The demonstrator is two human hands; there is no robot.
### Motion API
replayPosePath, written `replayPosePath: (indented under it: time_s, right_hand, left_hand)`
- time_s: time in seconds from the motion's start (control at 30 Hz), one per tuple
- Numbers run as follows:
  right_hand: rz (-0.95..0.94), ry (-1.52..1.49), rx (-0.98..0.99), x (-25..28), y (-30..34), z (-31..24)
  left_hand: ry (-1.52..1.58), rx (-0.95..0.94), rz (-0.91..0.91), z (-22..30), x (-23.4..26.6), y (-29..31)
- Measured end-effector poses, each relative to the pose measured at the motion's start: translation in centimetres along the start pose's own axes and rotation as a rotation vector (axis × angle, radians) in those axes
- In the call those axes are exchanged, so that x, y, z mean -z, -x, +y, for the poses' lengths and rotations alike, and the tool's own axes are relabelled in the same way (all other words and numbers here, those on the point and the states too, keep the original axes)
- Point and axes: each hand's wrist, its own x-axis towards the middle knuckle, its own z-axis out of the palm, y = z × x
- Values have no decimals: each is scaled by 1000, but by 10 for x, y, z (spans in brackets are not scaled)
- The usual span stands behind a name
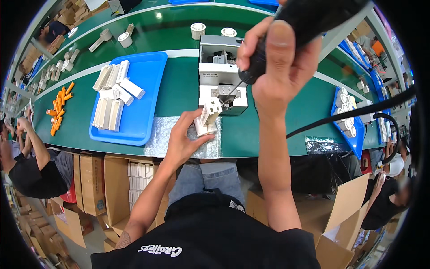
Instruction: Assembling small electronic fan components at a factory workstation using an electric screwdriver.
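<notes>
Green covers the surface (179, 87) in the head view, and a pale strip (182, 53) curves across it behind our work. Our left grip (182, 141) is narrow, fingers and thumb pinching a white plastic piece (207, 124) just in front of a grey-and-white machine (219, 68). That piece is above a silver sheet (156, 134) near the surface's front edge; we cannot tell whether it touches the sheet. Our right grip (282, 67) is closed around a black power driver (309, 22), whose slender bit (236, 88) slants down to the machine's front. We cannot tell whether its tip touches metal there.

To our left, a blue tray (150, 89) carries white blocks (109, 114), some lined up and some lying askew. Orange pieces (58, 107) lie in a loose heap beyond it. Behind the machine stands a white round piece (198, 30), with more white parts farther left. At our right, a second blue tray (357, 148) holds round white pieces (345, 107), and a black cable (345, 115) runs across the view.

Around us, the room is crowded with cardboard boxes (92, 184); white pieces (139, 179) fill one below the surface. A person in dark clothing (33, 172) sits at our left, and another person (380, 206) is at our right.
</notes>
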Motion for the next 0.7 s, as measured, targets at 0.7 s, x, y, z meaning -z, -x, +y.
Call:
replayPosePath:
  time_s: [0.7]
  right_hand:
    - [30,-47,-261,-23,32,-42]
  left_hand:
    - [-98,-43,75,11,3,3]
